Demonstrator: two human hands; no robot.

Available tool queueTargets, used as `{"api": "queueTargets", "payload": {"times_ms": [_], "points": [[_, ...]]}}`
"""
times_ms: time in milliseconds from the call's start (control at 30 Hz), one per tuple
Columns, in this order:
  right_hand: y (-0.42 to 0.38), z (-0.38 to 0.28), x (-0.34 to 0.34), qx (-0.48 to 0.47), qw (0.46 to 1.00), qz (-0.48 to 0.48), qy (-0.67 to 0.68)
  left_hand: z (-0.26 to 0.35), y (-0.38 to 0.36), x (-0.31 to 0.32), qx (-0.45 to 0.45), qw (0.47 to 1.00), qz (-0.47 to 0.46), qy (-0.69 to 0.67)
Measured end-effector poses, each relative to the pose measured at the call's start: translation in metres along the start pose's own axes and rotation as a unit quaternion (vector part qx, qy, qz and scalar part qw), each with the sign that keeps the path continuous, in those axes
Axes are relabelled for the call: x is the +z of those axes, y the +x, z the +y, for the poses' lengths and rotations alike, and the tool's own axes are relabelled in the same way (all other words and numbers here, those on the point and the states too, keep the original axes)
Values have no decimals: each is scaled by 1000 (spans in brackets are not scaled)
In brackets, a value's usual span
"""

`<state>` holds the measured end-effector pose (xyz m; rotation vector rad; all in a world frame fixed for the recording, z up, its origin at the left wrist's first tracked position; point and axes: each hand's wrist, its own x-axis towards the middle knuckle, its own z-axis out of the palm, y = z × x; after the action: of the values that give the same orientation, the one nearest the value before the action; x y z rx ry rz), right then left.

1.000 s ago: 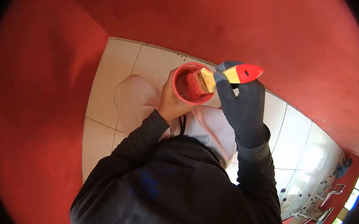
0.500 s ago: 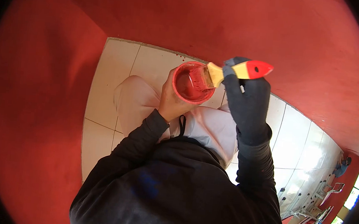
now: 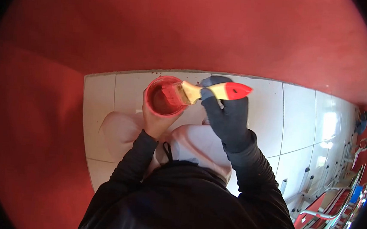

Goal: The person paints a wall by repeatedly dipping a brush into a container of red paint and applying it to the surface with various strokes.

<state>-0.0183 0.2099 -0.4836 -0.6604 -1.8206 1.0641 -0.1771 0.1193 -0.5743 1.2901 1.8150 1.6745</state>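
Observation:
My bare left hand (image 3: 157,124) is wrapped round a red paint pot (image 3: 149,104), holding it above my lap with its mouth facing up. Dark red paint (image 3: 160,102) shows inside. In my right hand (image 3: 228,116), which wears a dark glove, is a flat paintbrush (image 3: 214,90) with a yellow handle and red tip. Thumb and fingers pinch the handle near its neck. The brush lies tilted across the pot's right rim, its red-coated bristles over the opening.
A red wall (image 3: 190,33) rises just ahead, and another red wall (image 3: 40,125) stands at my left. Pale floor tiles (image 3: 266,108) run along the wall, with small dark red spots near its foot. Metal-framed chairs (image 3: 322,216) and a person (image 3: 361,122) are at the far right.
The view has shifted, so pot, brush and both hands appear lower and further left. More of the bristles show over the pot's rim. Both grips are unchanged.

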Motion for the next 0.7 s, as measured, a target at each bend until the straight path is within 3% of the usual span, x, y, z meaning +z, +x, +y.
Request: {"api": "queueTargets", "payload": {"times_ms": [167,267,400,467,533,700], "points": [[-20,36,-13,88,990,57,94,-29,-1,25,-21,999,-43,4],[-33,68,-26,58,988,106,92,-42,2,49,-38,997,-61,7],[-45,104,-43,104,979,146,96,-70,-2,85,-18,996,-82,-5],[-51,130,-57,93,991,95,12,-85,-2,103,-26,994,-104,-25],[-54,140,-59,97,980,135,111,-97,-2,119,-24,994,-105,-31],[-63,171,-61,112,977,145,108,-116,-2,141,-6,994,-100,-47]]}}
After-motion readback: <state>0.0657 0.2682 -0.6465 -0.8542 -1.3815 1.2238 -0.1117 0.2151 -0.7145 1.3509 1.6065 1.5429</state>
